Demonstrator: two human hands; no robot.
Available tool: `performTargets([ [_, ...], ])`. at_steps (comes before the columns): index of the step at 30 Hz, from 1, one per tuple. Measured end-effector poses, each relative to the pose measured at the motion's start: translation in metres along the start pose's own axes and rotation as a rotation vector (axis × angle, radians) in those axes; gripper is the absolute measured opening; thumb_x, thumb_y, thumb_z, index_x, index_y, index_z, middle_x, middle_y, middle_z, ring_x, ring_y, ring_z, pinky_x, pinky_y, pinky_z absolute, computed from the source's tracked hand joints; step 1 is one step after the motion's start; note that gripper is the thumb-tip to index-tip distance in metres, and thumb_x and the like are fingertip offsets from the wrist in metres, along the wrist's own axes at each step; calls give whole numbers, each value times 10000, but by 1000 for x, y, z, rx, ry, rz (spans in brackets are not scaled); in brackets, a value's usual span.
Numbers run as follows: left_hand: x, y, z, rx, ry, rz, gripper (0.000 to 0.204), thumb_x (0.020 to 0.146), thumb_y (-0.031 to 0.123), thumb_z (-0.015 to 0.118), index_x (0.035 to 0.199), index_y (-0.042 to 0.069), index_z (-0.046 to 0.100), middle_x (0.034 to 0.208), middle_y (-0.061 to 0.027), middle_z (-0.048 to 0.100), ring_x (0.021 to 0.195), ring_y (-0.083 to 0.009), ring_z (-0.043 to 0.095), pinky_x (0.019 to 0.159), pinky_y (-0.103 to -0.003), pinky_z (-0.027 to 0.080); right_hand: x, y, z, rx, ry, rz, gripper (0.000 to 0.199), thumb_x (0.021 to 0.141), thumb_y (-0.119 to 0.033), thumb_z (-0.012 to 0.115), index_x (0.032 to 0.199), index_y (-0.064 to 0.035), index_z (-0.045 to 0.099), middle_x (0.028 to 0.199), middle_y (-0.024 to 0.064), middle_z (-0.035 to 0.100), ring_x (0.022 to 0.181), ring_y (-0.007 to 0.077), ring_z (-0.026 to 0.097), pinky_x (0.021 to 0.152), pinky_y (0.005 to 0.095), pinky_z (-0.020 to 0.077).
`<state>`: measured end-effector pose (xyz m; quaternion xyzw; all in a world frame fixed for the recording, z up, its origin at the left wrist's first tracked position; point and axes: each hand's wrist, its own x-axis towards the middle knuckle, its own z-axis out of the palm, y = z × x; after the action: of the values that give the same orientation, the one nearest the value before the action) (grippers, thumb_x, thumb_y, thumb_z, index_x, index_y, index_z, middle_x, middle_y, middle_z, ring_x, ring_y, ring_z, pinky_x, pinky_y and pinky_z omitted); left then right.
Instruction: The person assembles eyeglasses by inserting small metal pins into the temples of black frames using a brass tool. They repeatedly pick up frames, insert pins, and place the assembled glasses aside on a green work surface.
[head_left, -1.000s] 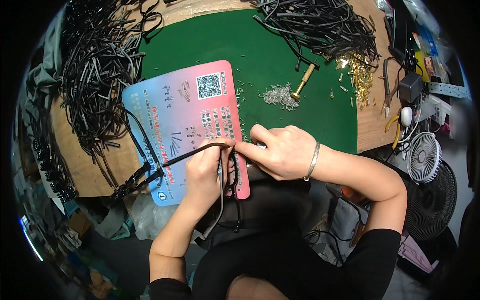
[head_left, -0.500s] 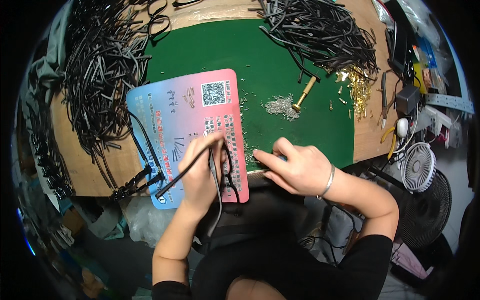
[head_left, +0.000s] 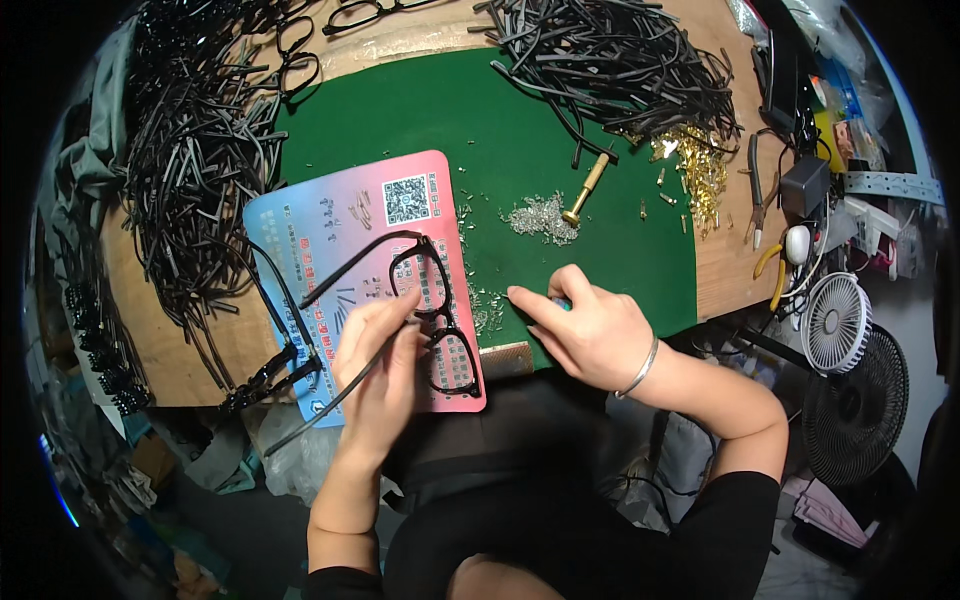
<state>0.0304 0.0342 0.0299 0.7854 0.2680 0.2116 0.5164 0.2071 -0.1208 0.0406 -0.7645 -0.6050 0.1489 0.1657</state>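
My left hand (head_left: 378, 365) is closed around black eyeglasses (head_left: 447, 314), gripping them near the bridge, with a loose-looking dark temple arm (head_left: 318, 418) slanting down-left from the fingers. Another temple arm (head_left: 360, 262) extends left from the top of the frame. Beneath lies a blue-and-pink printed mat (head_left: 300, 200). My right hand (head_left: 603, 338) is bent over the green mat, its index fingertip at a scatter of tiny screws (head_left: 488, 308). A bit of something blue-green (head_left: 564, 303) shows between its curled fingers; most of it is hidden.
Piles of dark temple arms lie at left (head_left: 200, 170) and top right (head_left: 610, 70). A brass-coloured screwdriver (head_left: 590, 188) rests by a heap of silver screws (head_left: 543, 218). Gold parts (head_left: 705, 180), pliers (head_left: 757, 190) and a white fan (head_left: 836, 322) stand at right.
My left hand has turned the eyeglasses, so both rims now face up over the printed mat and the held temple arm swings down-left. My right hand stays near the screws.
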Motion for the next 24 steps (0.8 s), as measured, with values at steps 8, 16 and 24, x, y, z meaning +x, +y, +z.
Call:
performTargets([
  [8, -48, 4, 8, 335, -299, 498, 126, 692, 69, 698, 815, 59, 669, 906, -68, 668, 913, -234, 643, 794, -350, 533, -1, -1, 9, -98, 64, -66, 426, 665, -112, 632, 1088, -115, 590, 824, 67, 484, 530, 174, 525, 451, 288, 464],
  [16, -40, -11, 13, 448, -103, 503, 151, 687, 83, 712, 832, 54, 681, 900, -76, 662, 855, -233, 647, 780, -352, 534, -5, 1, 13, -152, 86, -108, 428, 650, -142, 635, 1077, -119, 602, 819, 60, 490, 517, 159, 510, 441, 276, 454],
  [24, -41, -9, 15, 387, -69, 397, 180, 677, 28, 740, 833, 15, 652, 870, -98, 667, 836, -252, 648, 793, -366, 524, 0, 1, 15, -180, 91, -142, 406, 668, -153, 619, 1071, -105, 606, 804, 53, 487, 499, 150, 478, 423, 257, 431],
])
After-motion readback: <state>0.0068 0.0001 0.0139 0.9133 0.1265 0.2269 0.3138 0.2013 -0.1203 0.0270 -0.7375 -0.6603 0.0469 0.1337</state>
